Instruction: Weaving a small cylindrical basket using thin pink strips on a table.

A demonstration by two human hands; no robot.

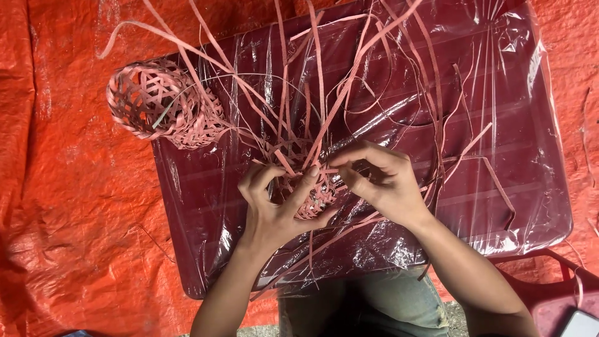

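My left hand [277,206] cups a small half-woven basket [315,200] of pink strips, fingers curled round its rim. My right hand [380,181] pinches one of the pink strips [337,103] beside the basket's upper edge. Many loose strip ends fan upward and outward from the weave. Both hands work over a dark red table [206,206] wrapped in clear plastic film. The basket's lower part is hidden behind my left fingers.
A finished open-weave pink basket [156,103] lies on its side at the table's far left corner. An orange tarpaulin [75,206] covers the ground around. A phone [580,324] lies on a red stool at the bottom right.
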